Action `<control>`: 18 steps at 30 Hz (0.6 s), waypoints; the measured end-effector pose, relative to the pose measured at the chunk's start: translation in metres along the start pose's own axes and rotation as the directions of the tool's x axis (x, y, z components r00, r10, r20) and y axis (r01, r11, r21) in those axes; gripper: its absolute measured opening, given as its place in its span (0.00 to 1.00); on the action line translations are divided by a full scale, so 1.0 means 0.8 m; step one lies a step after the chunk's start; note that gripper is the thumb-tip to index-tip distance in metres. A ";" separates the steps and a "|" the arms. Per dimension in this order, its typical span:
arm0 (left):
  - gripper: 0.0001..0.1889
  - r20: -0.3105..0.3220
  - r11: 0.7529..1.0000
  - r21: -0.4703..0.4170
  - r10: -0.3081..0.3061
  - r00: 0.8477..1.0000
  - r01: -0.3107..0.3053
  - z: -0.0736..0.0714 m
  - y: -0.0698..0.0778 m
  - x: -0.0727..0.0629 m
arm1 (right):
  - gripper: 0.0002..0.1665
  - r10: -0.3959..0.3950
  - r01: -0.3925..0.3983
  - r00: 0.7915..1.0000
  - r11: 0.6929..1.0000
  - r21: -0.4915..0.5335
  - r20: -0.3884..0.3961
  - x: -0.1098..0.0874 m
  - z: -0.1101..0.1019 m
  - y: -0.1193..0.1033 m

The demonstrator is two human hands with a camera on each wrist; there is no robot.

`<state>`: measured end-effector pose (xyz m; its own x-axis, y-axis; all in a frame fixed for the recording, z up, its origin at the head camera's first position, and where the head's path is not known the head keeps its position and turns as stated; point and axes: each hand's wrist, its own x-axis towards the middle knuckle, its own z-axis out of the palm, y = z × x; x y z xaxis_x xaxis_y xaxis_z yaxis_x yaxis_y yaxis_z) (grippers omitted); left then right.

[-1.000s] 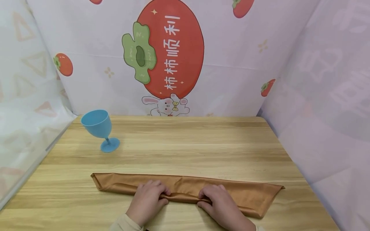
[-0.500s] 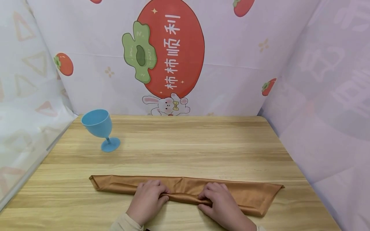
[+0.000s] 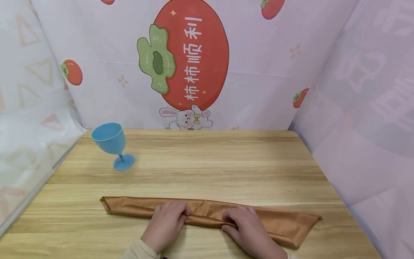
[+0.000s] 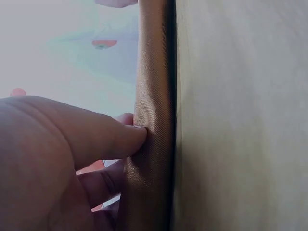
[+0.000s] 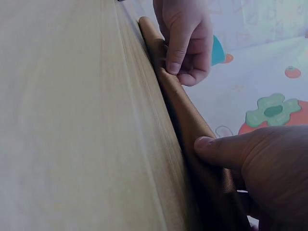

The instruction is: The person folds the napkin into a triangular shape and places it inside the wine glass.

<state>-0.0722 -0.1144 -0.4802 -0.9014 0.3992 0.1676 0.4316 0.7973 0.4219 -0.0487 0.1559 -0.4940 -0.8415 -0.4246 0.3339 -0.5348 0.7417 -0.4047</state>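
Observation:
A shiny brown cloth lies as a long flat strip across the near part of the table, its near edge rolled into a thin tube. My left hand pinches that roll left of the middle, thumb in front and fingers over the top. To its right, my right hand grips the same roll in like manner. In the left wrist view the left thumb presses against the rolled cloth. Both hands show on the roll in the right wrist view, with the right thumb on its near side.
A blue plastic goblet stands upright at the back left of the wooden table. Behind the table hangs a white backdrop cloth printed with persimmons and a rabbit. Pale sheets close off the right and left sides.
The cloth's right end has shifted slightly toward me and to the right. Both hands keep nearly the same place on the roll, with small finger movements. The goblet stays put.

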 end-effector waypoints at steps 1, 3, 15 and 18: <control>0.13 -0.001 1.000 0.003 0.002 1.000 -0.002 0.000 0.000 0.000 | 0.15 0.006 -0.006 1.000 1.000 0.007 0.003 0.000 0.000 0.000; 0.11 0.010 1.000 0.012 -0.005 1.000 0.005 0.000 -0.001 0.000 | 0.16 0.010 -0.010 1.000 1.000 0.018 0.002 0.000 0.000 0.000; 0.13 0.015 1.000 -0.001 0.029 0.999 -0.029 -0.003 -0.003 0.001 | 0.11 -0.029 0.030 0.998 1.000 0.005 -0.057 0.000 0.002 -0.001; 0.14 0.036 1.000 0.002 0.031 0.999 -0.031 -0.003 -0.004 0.001 | 0.11 -0.005 0.005 0.999 1.000 0.000 -0.037 0.001 0.002 -0.002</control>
<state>-0.0744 -0.1179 -0.4795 -0.8856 0.4400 0.1486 0.4598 0.7855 0.4142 -0.0485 0.1535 -0.4947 -0.8354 -0.4091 0.3671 -0.5393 0.7392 -0.4033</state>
